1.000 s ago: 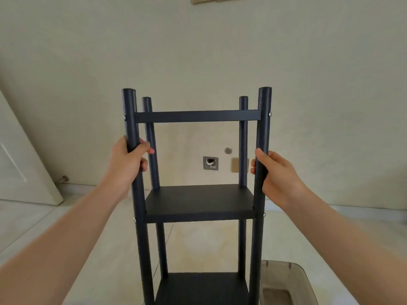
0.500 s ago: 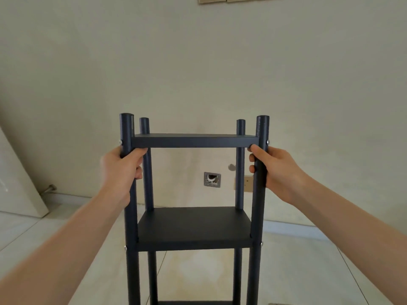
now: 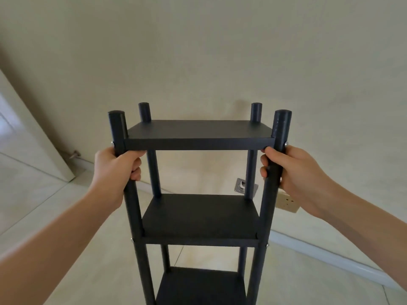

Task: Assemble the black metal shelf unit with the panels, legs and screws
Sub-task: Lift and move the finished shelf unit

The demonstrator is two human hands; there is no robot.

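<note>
The black metal shelf unit [image 3: 199, 216] stands upright before me, with three panels fixed between four round legs. Its top panel [image 3: 198, 132] lies level, and the middle panel [image 3: 200, 214] and a lower panel [image 3: 201, 287] sit below it. My left hand [image 3: 114, 172] grips the near left leg [image 3: 132, 205] just under the top panel. My right hand [image 3: 288, 172] grips the near right leg [image 3: 269, 205] at the same height. Silver screw heads [image 3: 286, 144] show on the outer sides of the near legs. The unit's foot is out of view.
A cream wall rises behind the unit, with an open socket box [image 3: 241, 186] and a beige socket plate [image 3: 288, 204] low on it. A pale door [image 3: 26, 137] with a floor stop [image 3: 74, 154] stands at the left. The floor is light tile with a white skirting [image 3: 330, 258].
The unit has sunk in my view, so I now look down on its top panel. Both hands slid up the near legs to just under that panel. A clear bin seen earlier is gone.
</note>
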